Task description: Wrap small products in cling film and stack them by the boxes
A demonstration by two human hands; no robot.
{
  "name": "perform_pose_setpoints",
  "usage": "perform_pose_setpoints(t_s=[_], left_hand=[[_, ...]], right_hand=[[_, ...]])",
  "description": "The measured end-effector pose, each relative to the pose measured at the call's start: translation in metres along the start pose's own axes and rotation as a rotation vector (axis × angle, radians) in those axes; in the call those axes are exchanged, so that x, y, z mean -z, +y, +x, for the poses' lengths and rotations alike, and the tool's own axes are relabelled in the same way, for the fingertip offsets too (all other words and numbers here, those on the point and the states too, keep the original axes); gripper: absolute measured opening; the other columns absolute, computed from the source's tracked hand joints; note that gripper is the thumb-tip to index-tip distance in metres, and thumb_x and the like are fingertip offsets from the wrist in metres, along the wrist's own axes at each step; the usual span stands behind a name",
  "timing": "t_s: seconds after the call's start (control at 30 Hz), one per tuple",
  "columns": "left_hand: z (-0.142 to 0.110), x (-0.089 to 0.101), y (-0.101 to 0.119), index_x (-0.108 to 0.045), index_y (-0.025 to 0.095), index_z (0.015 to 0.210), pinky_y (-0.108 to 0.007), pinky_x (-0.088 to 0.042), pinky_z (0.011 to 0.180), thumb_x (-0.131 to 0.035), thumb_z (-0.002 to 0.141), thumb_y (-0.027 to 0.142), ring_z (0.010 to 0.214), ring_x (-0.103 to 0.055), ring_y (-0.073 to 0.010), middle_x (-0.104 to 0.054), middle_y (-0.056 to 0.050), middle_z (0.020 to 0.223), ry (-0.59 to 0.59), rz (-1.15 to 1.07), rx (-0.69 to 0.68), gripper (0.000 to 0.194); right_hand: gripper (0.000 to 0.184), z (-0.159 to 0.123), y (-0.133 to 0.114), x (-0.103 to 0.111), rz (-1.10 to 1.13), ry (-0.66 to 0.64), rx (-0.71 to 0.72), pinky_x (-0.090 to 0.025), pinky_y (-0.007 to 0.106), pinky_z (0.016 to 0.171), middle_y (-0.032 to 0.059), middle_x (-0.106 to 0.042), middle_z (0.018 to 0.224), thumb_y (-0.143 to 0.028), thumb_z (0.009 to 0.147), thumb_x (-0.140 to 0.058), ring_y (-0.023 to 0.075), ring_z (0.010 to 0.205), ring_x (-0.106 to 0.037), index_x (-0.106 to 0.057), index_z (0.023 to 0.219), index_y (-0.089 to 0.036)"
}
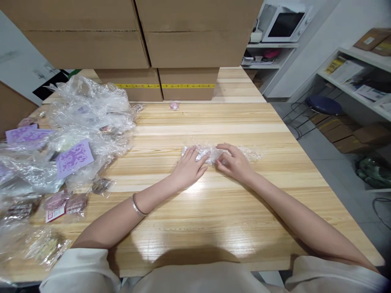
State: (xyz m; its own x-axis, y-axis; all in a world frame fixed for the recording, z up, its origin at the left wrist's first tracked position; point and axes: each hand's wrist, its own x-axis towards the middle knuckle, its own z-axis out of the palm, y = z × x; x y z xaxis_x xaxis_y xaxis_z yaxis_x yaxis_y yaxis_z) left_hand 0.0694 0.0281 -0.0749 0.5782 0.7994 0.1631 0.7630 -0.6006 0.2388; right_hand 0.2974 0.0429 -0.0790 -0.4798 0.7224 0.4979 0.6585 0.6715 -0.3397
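Observation:
A crinkled strip of clear bubble wrap (210, 152) lies across the middle of the wooden table. My left hand (188, 167) presses flat on its left end, fingers stretched out and the thumb apart. Toward the wrap's right half, my right hand (234, 163) has its fingers curled and its thumb drawn in, pinching at the plastic. The loose right end of the wrap trails out past my right hand. Whether anything sits inside the wrap cannot be made out.
On the left is a heap of clear plastic bags (88, 106) with purple cards (75, 158) and small packets (102, 185). Cardboard boxes (189, 44) are stacked at the back. A small pink packet (174, 106) sits before them. A blue stool (324, 104) stands beyond the right edge.

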Motion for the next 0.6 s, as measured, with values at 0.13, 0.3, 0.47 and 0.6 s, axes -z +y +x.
perform_pose_setpoints(t_s=[0.13, 0.3, 0.47, 0.6], left_hand=[[-0.001, 0.0, -0.006, -0.04, 0.011, 0.143, -0.054, -0.025, 0.119, -0.046, 0.098, 0.037, 0.147, -0.026, -0.033, -0.038, -0.021, 0.152, -0.004, -0.093, -0.017, 0.052], [-0.002, 0.004, -0.006, -0.032, 0.01, 0.14, -0.05, -0.032, 0.117, -0.046, 0.093, 0.025, 0.146, -0.03, -0.0297, -0.034, -0.024, 0.152, 0.2, -0.267, 0.121, 0.051], [-0.005, 0.01, 0.01, -0.012, 0.019, 0.152, -0.054, -0.016, 0.122, -0.038, 0.095, 0.021, 0.153, -0.002, -0.0264, -0.02, -0.015, 0.162, 0.316, -0.048, -0.173, 0.063], [-0.001, 0.005, 0.019, -0.014, 0.012, 0.155, -0.048, -0.015, 0.124, -0.035, 0.1, 0.034, 0.152, -0.002, -0.0258, -0.021, -0.016, 0.162, 0.118, 0.037, -0.33, 0.062]], right_hand=[[0.008, -0.005, 0.014, 0.004, 0.041, -0.069, 0.049, -0.055, 0.039, 0.078, 0.0112, -0.067, 0.122, -0.019, 0.087, -0.053, 0.0233, 0.1, -0.067, -0.06, 0.084, -0.022], [0.041, -0.009, 0.018, 0.005, -0.07, -0.171, 0.062, -0.054, 0.041, 0.089, 0.0085, -0.068, 0.123, -0.011, 0.093, -0.041, 0.023, 0.11, -0.065, -0.058, 0.128, -0.023], [0.04, -0.008, 0.012, 0.004, -0.123, -0.209, 0.1, -0.052, 0.043, 0.092, 0.0108, -0.067, 0.123, -0.013, 0.095, -0.042, 0.0254, 0.112, -0.062, -0.062, 0.128, -0.022], [0.032, -0.006, 0.011, 0.004, -0.091, -0.202, 0.078, -0.051, 0.043, 0.092, 0.0112, -0.066, 0.122, -0.017, 0.095, -0.043, 0.0262, 0.11, -0.061, -0.069, 0.113, -0.023]])
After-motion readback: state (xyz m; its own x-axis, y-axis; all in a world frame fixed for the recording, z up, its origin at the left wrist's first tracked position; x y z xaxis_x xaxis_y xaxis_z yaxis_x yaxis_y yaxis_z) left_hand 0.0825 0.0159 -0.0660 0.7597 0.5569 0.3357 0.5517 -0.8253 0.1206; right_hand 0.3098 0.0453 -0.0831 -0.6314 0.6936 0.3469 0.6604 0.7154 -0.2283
